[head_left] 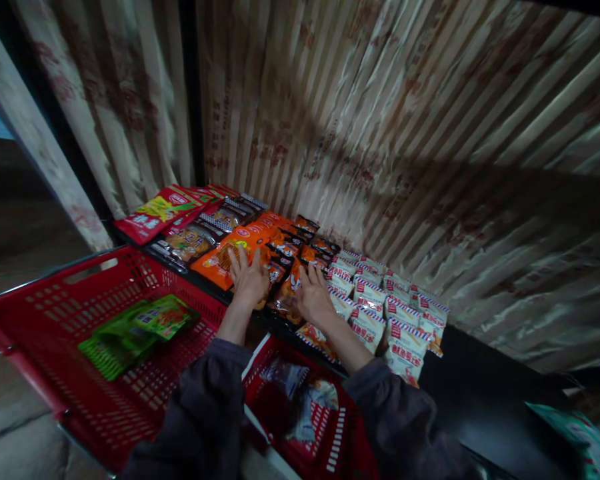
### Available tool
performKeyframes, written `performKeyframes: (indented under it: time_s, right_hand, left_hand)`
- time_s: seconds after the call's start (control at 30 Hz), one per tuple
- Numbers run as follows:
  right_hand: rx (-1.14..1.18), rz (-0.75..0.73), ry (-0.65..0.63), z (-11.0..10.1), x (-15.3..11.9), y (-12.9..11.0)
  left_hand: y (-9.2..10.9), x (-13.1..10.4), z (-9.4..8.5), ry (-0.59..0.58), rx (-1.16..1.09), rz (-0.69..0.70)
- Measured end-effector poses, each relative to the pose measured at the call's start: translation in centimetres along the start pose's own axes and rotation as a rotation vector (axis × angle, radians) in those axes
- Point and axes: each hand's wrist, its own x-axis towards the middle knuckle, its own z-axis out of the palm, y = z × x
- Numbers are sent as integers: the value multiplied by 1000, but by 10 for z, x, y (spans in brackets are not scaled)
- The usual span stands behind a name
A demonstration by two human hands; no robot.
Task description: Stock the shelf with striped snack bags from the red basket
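My left hand [250,283] lies with fingers spread over the orange snack bags [217,259] and the edge of the row beside them. Close by on the right, my right hand [314,297] rests with fingers stretched out on small orange-and-black snack packets [289,291]. Both hands touch the packets from above, and neither is closed round one. To the right of my right hand stand rows of white packets [369,326] with red print and striped edges. On the left are dark brown snack bags [193,241] and red bags [153,217].
A red plastic basket [45,303] at the left holds green packets [165,316]. A second red basket [347,427] below my forearms contains a few small packets [286,375]. Pleated patterned fabric [360,120] hangs behind the black shelf [480,380]. A teal package [575,430] lies far right.
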Motion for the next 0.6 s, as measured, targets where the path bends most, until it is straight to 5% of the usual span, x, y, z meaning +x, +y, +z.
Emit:
performKeyframes:
  time_s: [0.13, 0.3, 0.6]
  right_hand:
    - [-98, 111, -54, 22, -5, -33]
    - [-243, 160, -89, 26, -9, -43]
    - [-255, 102, -12, 6, 7, -29]
  left_hand:
    - [-11, 3, 3, -112, 3, 5]
    - [-12, 4, 7, -235, -15, -17]
    - [-1, 0, 12, -118, -23, -1]
